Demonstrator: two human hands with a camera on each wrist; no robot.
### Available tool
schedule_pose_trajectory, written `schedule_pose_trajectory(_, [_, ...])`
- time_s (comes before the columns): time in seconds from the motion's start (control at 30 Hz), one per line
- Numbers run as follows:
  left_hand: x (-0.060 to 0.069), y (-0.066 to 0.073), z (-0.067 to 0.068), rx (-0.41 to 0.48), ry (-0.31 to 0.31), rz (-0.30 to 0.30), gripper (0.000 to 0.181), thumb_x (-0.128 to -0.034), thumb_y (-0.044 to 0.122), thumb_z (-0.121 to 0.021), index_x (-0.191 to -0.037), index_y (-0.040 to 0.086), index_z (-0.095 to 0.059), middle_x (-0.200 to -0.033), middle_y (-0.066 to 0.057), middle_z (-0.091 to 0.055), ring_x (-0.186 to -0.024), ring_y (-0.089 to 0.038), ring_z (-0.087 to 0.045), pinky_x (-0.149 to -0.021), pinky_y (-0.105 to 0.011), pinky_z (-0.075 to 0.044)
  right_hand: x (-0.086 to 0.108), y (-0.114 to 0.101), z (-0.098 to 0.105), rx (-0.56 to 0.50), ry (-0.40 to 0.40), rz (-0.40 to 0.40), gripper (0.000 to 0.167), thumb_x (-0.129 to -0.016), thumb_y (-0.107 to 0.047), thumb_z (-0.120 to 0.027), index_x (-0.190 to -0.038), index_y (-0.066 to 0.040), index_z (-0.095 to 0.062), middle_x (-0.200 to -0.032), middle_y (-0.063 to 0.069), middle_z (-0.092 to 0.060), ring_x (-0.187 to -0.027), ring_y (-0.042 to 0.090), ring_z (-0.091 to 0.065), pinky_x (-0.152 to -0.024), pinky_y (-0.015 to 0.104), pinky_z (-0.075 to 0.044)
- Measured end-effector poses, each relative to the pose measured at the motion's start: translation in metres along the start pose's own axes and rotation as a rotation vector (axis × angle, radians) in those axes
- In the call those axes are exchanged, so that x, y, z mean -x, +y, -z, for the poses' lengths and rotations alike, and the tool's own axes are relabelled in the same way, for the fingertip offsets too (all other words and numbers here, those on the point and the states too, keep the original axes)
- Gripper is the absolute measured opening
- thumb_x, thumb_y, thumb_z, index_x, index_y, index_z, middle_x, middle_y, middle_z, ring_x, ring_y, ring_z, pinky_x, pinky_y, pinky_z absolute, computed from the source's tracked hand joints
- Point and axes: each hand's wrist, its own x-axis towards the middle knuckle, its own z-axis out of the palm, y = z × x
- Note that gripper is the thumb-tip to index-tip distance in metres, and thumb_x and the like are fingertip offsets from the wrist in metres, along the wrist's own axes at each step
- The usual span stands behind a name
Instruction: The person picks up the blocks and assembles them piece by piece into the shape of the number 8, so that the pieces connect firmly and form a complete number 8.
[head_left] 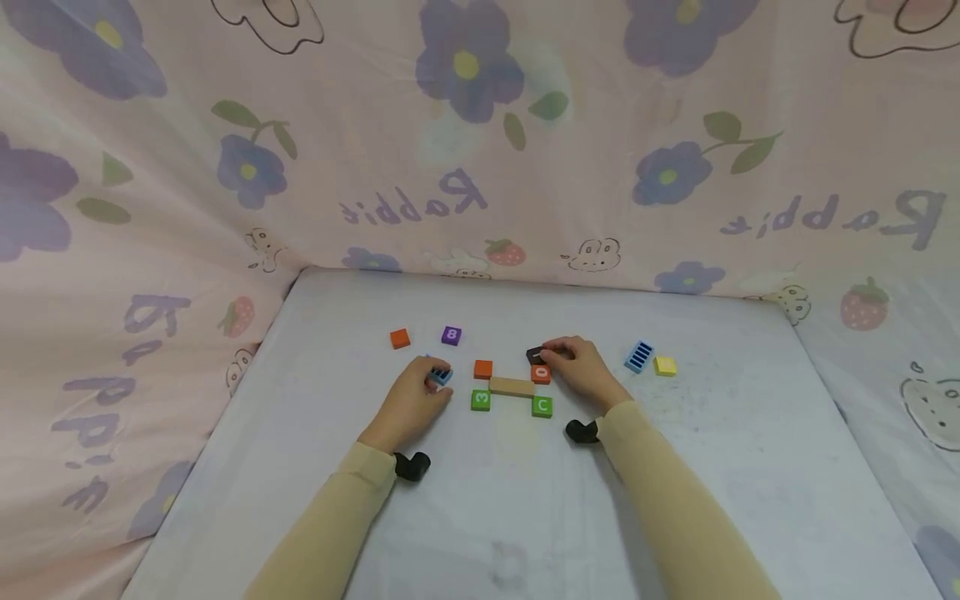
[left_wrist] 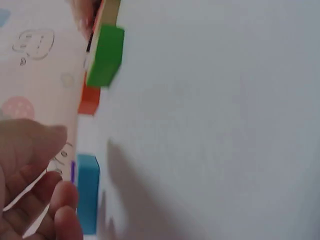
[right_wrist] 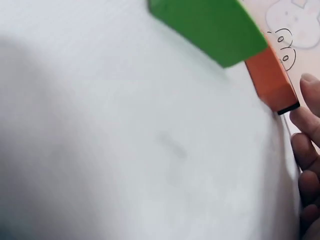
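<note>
I take the tan plank (head_left: 512, 387) as my clock centre; close round it sit the near orange block (head_left: 483, 369) at ten, the orange 0 block (head_left: 541, 376) at two, the green C block (head_left: 542, 407) at four and the green 3 block (head_left: 481, 401) at eight; farther out lie the purple 8 block (head_left: 451, 335) and far orange block (head_left: 400, 338) toward ten, the right-hand blue block (head_left: 639, 357) and yellow block (head_left: 665, 366) toward three; all are flat-faced, on a white tabletop (head_left: 480, 533); a creased, flower-printed cloth (head_left: 555, 175) rises beyond twelve.

At one, the right hand (head_left: 587, 372) pinches the right end of the dark block (head_left: 535, 356), just beyond the orange 0 block; toward nine, the left hand (head_left: 408, 402) has thumb and fingers spread about the left-hand blue block (head_left: 441, 376), partly covering it; I cannot tell whether they touch.
</note>
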Motion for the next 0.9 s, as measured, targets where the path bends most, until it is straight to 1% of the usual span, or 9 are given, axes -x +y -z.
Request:
schedule_pose_trajectory(0.13, [-0.003,-0.008,0.005,0.0,0.056,0.032,0.039,-0.089,0.02,-0.07,-0.126,0.014,-0.057,-0.101,-0.006,-0.054,-0.088,-0.019,-0.051,-0.072,-0.034,-0.044,0.002,0.004,0.002,0.007,-0.007,-0.018,0.038,-0.093,-0.048,-0.061,-0.12,-0.022,-0.063,-0.126,0.005,-0.053,-0.12,0.024,-0.046,-0.104,0.048,-0.032])
schedule_pose_trajectory(0.23, [-0.005,-0.013,0.009,0.0,0.081,0.058,0.043,-0.0888,0.021,-0.07,-0.128,0.014,-0.054,-0.103,-0.006,-0.053,-0.088,-0.02,-0.051,-0.072,-0.034,-0.043,0.003,0.004,0.002,0.008,-0.014,-0.021,0.04,-0.093,-0.049,-0.06,-0.122,-0.021,-0.063,-0.127,0.006,-0.052,-0.12,0.025,-0.045,-0.104,0.048,-0.032])
schedule_pose_trajectory(0.33, [-0.008,-0.016,0.013,0.007,0.084,0.081,0.046,-0.0885,0.022,-0.071,-0.13,0.014,-0.052,-0.105,-0.006,-0.053,-0.089,-0.02,-0.051,-0.071,-0.035,-0.043,0.003,0.002,0.002,0.007,-0.015,-0.015,0.039,-0.093,-0.047,-0.06,-0.122,-0.021,-0.063,-0.127,0.006,-0.052,-0.12,0.025,-0.045,-0.104,0.048,-0.032])
schedule_pose_trajectory(0.43, [-0.013,-0.017,0.018,0.015,0.071,0.102,0.047,-0.0889,0.024,-0.07,-0.131,0.016,-0.052,-0.103,-0.006,-0.053,-0.088,-0.021,-0.051,-0.071,-0.036,-0.043,0.003,0.002,0.001,0.007,-0.009,-0.007,0.037,-0.094,-0.045,-0.061,-0.121,-0.02,-0.064,-0.126,0.007,-0.053,-0.119,0.025,-0.046,-0.103,0.047,-0.033])
schedule_pose_trajectory(0.53, [-0.024,-0.014,0.023,0.012,0.051,0.109,0.047,-0.0897,0.028,-0.069,-0.132,0.017,-0.052,-0.103,-0.005,-0.053,-0.09,-0.022,-0.051,-0.074,-0.037,-0.043,0.003,0.002,0.002,-0.001,0.002,-0.003,0.037,-0.094,-0.044,-0.061,-0.121,-0.019,-0.064,-0.125,0.007,-0.054,-0.118,0.025,-0.046,-0.102,0.047,-0.034])
schedule_pose_trajectory(0.63, [-0.038,-0.009,0.028,-0.007,0.033,0.087,0.047,-0.0907,0.03,-0.068,-0.133,0.016,-0.052,-0.11,-0.005,-0.054,-0.091,-0.022,-0.05,-0.076,-0.037,-0.043,0.002,0.002,0.002,-0.014,0.006,-0.008,0.036,-0.093,-0.045,-0.062,-0.119,-0.021,-0.065,-0.124,0.006,-0.054,-0.117,0.025,-0.046,-0.102,0.047,-0.034])
schedule_pose_trajectory(0.73, [-0.052,-0.004,0.031,-0.019,0.019,0.067,0.047,-0.0907,0.027,-0.069,-0.132,0.013,-0.052,-0.12,-0.005,-0.053,-0.092,-0.022,-0.049,-0.077,-0.037,-0.043,0.001,0.004,0.001,-0.022,0.0,-0.01,0.036,-0.092,-0.047,-0.062,-0.118,-0.023,-0.065,-0.124,0.004,-0.053,-0.117,0.024,-0.046,-0.103,0.046,-0.034])
schedule_pose_trajectory(0.83, [-0.065,0.001,0.033,-0.029,-0.004,0.071,0.047,-0.0903,0.025,-0.07,-0.132,0.013,-0.052,-0.127,-0.004,-0.051,-0.095,-0.022,-0.049,-0.081,-0.037,-0.044,0.0,0.006,0.0,-0.024,0.001,-0.009,0.037,-0.092,-0.049,-0.062,-0.118,-0.024,-0.065,-0.124,0.003,-0.054,-0.117,0.023,-0.047,-0.102,0.046,-0.034])
schedule_pose_trajectory(0.9, [-0.072,0.004,0.032,-0.039,-0.026,0.074,0.048,-0.0905,0.025,-0.07,-0.133,0.013,-0.052,-0.13,-0.005,-0.05,-0.098,-0.023,-0.049,-0.086,-0.039,-0.044,-0.001,0.007,-0.001,-0.022,0.012,-0.004,0.036,-0.092,-0.049,-0.062,-0.118,-0.024,-0.066,-0.123,0.003,-0.054,-0.116,0.022,-0.047,-0.102,0.045,-0.035])
